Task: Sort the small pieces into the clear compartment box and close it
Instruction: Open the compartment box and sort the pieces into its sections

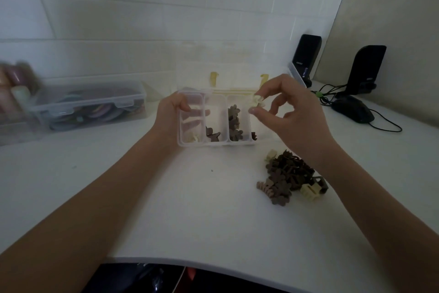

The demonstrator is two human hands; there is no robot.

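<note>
The clear compartment box [215, 144] is tilted up off the white table, lid open behind it with yellow latches. My left hand [169, 114] grips its left side, fingers showing through the plastic. Its left compartment holds a cream piece [193, 138]; the middle and right ones hold brown flower-shaped pieces [234, 124]. My right hand [292, 112] pinches a small cream piece [257, 100] between thumb and fingertips just above the box's right edge. A pile of brown and cream pieces [288, 176] lies on the table to the right, under my right forearm.
A larger clear lidded box [92, 107] with coloured items stands at the left. Blurred bottles [14, 88] sit at the far left. Two black speakers [307, 55], a black mouse [354, 109] and cables are at the back right. The table's front edge is close to me.
</note>
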